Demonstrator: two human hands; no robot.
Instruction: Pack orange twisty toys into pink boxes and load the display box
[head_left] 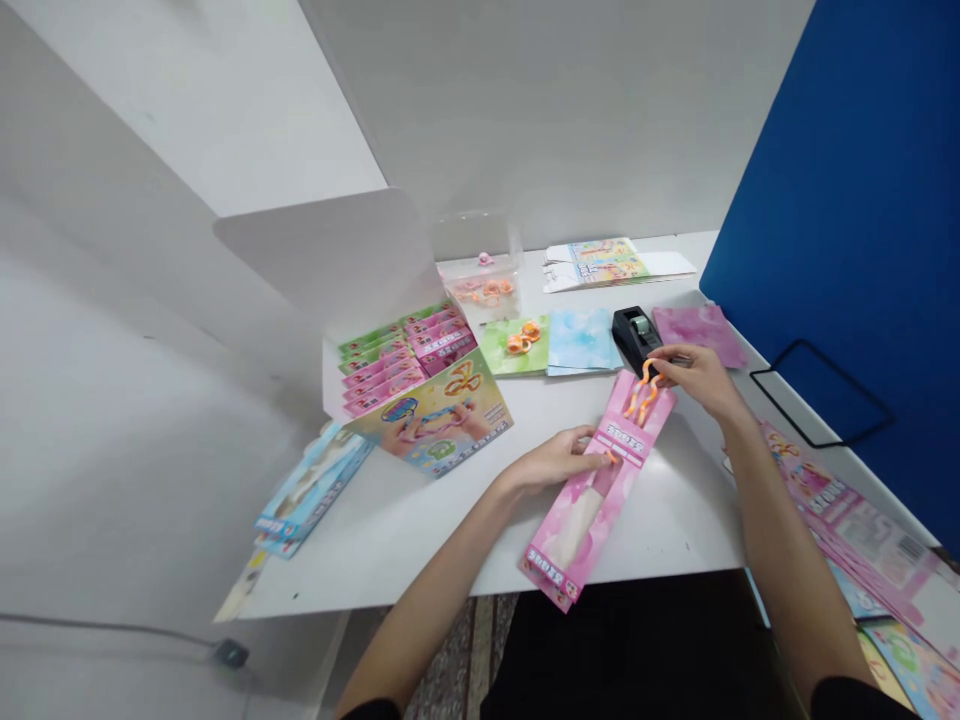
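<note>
Right fingers (664, 368) pinching orange piece (640, 397) on pink card (600, 510); left fingers (581, 452) open on card.

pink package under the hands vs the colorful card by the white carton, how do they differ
The pink package is long and narrow; the multicoloured card is broader and squarer. The pink package lies flat on the table under the left hand and right hand; the card rests tilted against the white carton. The package is mostly pink; the card mixes green, yellow and blue. Both are printed packaging.
</note>
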